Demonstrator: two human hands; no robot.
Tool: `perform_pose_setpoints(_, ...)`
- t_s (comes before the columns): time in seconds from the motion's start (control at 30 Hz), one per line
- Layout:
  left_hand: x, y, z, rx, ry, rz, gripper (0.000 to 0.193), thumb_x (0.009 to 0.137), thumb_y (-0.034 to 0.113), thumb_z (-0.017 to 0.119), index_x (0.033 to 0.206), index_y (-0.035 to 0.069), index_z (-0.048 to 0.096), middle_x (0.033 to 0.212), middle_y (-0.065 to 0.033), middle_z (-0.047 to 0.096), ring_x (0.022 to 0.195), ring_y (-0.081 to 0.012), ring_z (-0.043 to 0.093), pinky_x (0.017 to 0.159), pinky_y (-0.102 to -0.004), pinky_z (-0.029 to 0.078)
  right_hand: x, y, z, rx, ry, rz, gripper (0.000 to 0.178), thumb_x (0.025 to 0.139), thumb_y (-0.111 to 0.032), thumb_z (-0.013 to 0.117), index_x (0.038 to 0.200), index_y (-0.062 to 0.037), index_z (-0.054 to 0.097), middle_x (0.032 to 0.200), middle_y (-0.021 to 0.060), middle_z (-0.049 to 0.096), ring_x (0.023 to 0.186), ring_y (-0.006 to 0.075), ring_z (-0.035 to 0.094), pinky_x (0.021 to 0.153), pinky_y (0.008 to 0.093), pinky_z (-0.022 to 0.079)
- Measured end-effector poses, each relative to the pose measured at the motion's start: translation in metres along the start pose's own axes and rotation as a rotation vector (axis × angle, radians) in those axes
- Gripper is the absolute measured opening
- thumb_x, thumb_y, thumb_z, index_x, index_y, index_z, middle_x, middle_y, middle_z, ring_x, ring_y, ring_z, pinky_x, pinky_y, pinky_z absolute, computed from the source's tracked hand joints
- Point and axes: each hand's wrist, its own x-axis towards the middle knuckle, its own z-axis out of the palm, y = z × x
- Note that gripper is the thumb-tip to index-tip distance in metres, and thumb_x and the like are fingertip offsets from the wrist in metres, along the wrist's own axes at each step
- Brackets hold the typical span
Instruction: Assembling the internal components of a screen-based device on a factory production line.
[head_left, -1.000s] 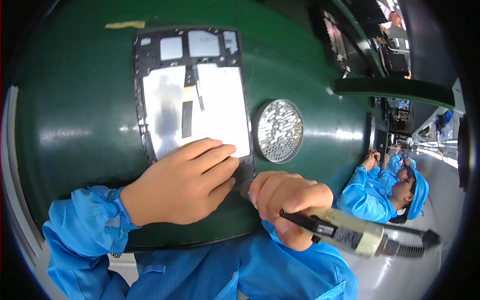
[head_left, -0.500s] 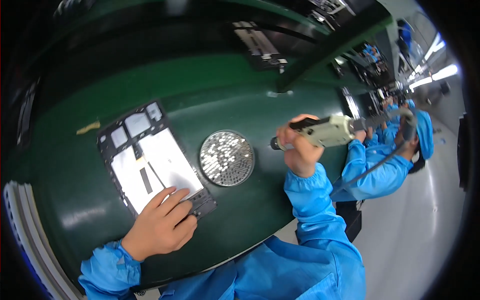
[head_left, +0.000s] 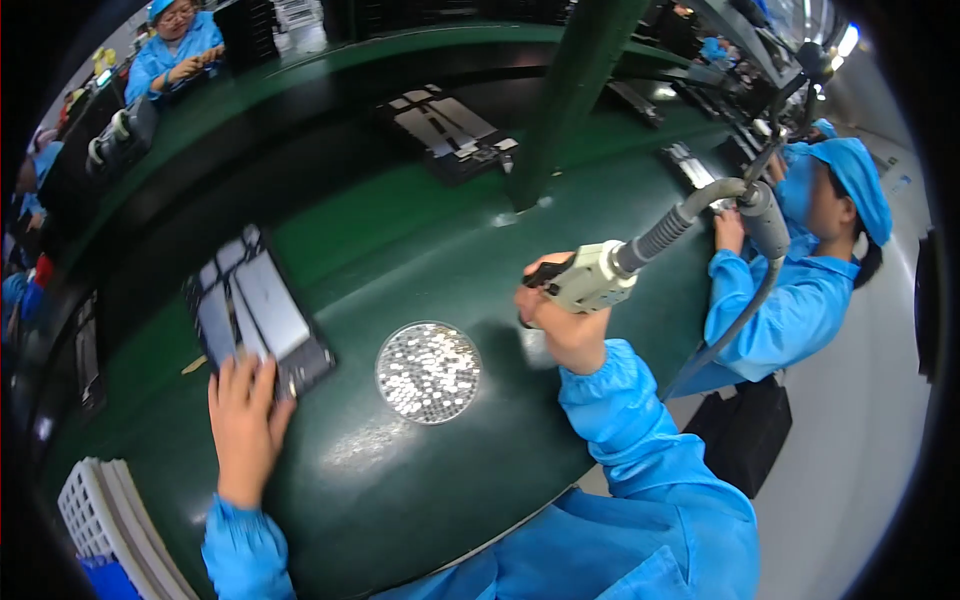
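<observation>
My left hand (head_left: 245, 410) lies with its fingers stretched out over the near end of an opened tablet-like device (head_left: 275, 300). That device has a black frame with silver panels inside and lies flat on the green bench. Wrapped round a cream electric screwdriver (head_left: 592, 280), my right hand (head_left: 578, 330) holds it above the bench, apart from the device. The screwdriver's lower end is partly hidden and blurred. Between my hands sits a round dish (head_left: 428, 422) full of small shiny metal pieces.
A similar opened device (head_left: 450, 130) lies on the dark track beyond a green post (head_left: 560, 110). A grey cable (head_left: 735, 320) hangs from the screwdriver's line. At the right sits a co-worker (head_left: 800, 290) in blue. White plastic trays (head_left: 120, 510) stand at lower left.
The view has swung, showing more of the far side. My left hand and the device have shifted farther away, toward the track. My right hand still grips the screwdriver, now held more upright.
</observation>
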Motion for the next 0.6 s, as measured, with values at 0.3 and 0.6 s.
perform_pose_setpoints(0.3, 0.114, -0.088, 0.021, -0.097, -0.226, -0.166, 0.057, 0.067, 0.015, 0.077, 0.122, 0.008, 0.059, 0.127, -0.0213, 0.051, 0.115, -0.0396, 0.050, 0.094, -0.0425, 0.045, 0.006, -0.014, -0.013, -0.035, 0.014, 0.048, 0.029, 0.068, 0.007, 0.062, 0.096, -0.0003, 0.055, 0.084, 0.0050, 0.057, 0.074, 0.0122, 0.057, 0.068, 0.0261, 0.048)
perform_pose_setpoints(0.6, 0.260, 0.079, 0.102, -0.407, 0.082, 0.127, 0.063, 0.076, 0.034, 0.069, 0.127, 0.000, 0.051, 0.132, -0.0314, 0.044, 0.124, -0.0431, 0.042, 0.103, -0.0443, 0.038, 0.015, -0.012, -0.029, -0.092, -0.027, 0.026, 0.030, 0.071, 0.004, 0.064, 0.101, 0.0000, 0.057, 0.089, 0.0047, 0.060, 0.080, 0.0117, 0.057, 0.073, 0.0270, 0.047)
